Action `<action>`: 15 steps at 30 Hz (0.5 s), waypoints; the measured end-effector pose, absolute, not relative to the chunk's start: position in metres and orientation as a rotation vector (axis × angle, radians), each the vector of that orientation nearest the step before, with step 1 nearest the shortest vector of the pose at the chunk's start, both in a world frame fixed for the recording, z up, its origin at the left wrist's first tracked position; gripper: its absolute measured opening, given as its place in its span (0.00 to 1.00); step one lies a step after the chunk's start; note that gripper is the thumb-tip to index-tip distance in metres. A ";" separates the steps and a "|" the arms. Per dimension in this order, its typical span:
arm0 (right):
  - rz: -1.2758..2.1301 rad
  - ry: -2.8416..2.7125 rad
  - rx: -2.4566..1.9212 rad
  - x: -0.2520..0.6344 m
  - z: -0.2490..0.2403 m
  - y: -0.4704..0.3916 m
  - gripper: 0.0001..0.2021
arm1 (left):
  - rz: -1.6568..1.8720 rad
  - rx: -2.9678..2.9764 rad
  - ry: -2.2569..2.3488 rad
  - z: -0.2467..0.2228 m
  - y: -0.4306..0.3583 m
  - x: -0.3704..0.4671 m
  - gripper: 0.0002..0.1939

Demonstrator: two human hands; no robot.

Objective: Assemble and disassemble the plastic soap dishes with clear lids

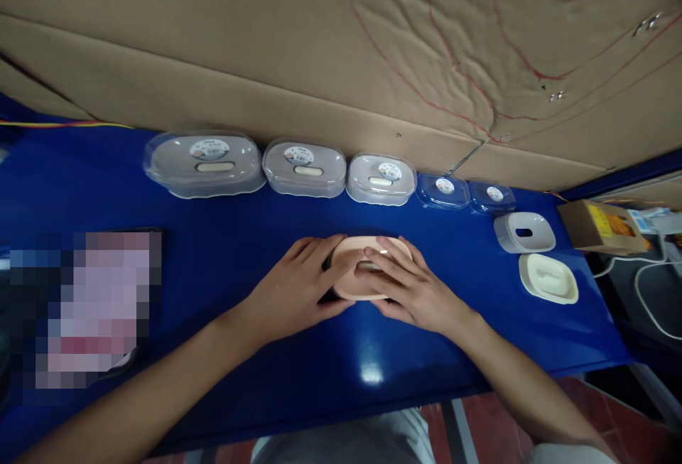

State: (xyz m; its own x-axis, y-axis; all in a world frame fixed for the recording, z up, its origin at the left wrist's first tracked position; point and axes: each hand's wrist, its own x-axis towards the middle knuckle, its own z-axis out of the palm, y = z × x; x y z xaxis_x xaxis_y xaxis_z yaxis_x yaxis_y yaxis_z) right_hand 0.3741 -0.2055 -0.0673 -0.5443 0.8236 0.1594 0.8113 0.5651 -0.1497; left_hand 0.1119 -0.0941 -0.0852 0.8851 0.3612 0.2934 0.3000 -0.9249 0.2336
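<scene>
A peach-coloured oval plastic box is on the blue table in front of me, between my two hands. My left hand grips its left end, thumb over the top edge and the other fingers round the side. Over its right end lies my right hand, with fingers across the top near a slot in the middle and the thumb at the near edge. My fingers hide much of the top and both ends of the box.
Along the cardboard wall stand clear-lidded boxes and two small clear lids. At the right are a white slotted piece, a cream tray, a cardboard carton and white cables. A blurred-out flat object lies left.
</scene>
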 end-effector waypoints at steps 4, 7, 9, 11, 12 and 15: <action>0.141 -2.572 -1.359 0.374 -0.071 -0.204 0.23 | 0.488 2.868 0.513 -0.085 -0.094 0.112 0.31; 0.172 -2.569 -1.372 0.375 -0.072 -0.204 0.24 | 0.468 2.846 0.512 -0.085 -0.095 0.112 0.33; 0.221 -2.530 -1.342 0.378 -0.073 -0.203 0.26 | 0.454 2.811 0.511 -0.084 -0.095 0.112 0.33; 0.261 -2.412 -1.313 0.386 -0.074 -0.201 0.25 | 0.444 2.791 0.497 -0.084 -0.096 0.112 0.31; 0.256 -2.325 -1.331 0.392 -0.075 -0.199 0.23 | 0.435 2.790 0.490 -0.083 -0.097 0.112 0.29; 0.131 -2.050 -1.574 0.421 -0.080 -0.191 0.20 | 0.412 2.794 0.491 -0.082 -0.099 0.113 0.26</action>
State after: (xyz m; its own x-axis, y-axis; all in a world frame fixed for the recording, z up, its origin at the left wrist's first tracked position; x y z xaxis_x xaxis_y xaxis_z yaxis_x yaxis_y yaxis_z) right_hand 0.4208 -0.1906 -0.0797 -0.1664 0.9181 0.3596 0.8650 0.3110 -0.3938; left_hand 0.1128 -0.0992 -0.0822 0.9020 0.3665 0.2282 0.2885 -0.9048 0.3131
